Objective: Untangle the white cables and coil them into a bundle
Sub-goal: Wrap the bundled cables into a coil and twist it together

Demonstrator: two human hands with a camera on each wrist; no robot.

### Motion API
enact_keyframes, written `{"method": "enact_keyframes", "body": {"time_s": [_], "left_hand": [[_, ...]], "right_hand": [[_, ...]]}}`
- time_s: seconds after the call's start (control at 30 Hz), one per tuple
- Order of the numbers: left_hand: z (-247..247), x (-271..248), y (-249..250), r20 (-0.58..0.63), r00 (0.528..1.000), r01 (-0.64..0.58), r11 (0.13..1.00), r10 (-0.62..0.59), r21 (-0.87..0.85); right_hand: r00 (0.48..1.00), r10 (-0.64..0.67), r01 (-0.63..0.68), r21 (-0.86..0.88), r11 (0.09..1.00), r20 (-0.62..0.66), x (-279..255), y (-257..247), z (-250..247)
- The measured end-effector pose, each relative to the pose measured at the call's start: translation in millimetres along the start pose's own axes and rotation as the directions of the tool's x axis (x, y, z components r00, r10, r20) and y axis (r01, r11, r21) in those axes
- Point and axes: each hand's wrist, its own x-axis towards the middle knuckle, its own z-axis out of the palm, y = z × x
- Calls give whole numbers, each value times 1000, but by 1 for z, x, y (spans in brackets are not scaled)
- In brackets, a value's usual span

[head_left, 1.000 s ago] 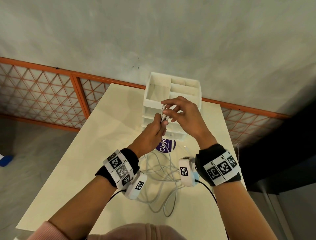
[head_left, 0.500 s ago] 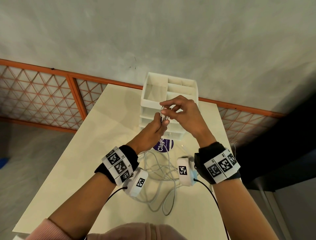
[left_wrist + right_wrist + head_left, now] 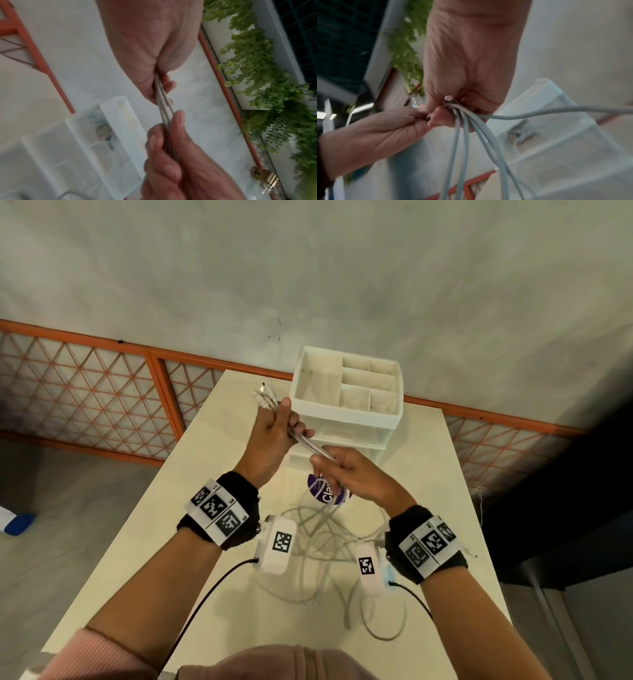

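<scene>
Loops of white cables (image 3: 322,546) lie loose and tangled on the cream surface (image 3: 144,542) nearest the person, between the two forearms, with one loop trailing toward the near right edge. Several strands rise from that heap into the right hand (image 3: 356,477), whose grip is closed on them, thumb and curled fingers pinching the strands together. From there the strands run taut, side by side, up and left to the left hand (image 3: 274,436), its grip also closed around them in a fist. Plug ends (image 3: 264,396) fan out beyond the left fist, above the surface. Purple round label (image 3: 329,494) with white lettering lies under the right hand, partly hidden. White drawer organiser (image 3: 346,409) stands farther back on the surface, its top divided into open compartments, translucent drawers below. Orange lattice railing (image 3: 102,402) runs behind the surface.
</scene>
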Motion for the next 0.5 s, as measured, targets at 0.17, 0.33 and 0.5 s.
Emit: {"method": "enact_keyframes", "body": {"time_s": [0.17,0.33,0.5], "left_hand": [[-22,-6,-28,-230,963,156,985,-136,72],[-19,-17,-41,-255,957,261,788,-137,558],[7,-31,-15,160,975,6,735,-155,678]], "right_hand": [[994,3,-14,-97,995,-109,-4,-10,-6],[967,49,-49,7,999,-250,3,-5,-6],[968,12,-29,-64,998,-252,1,-7,-15]]}}
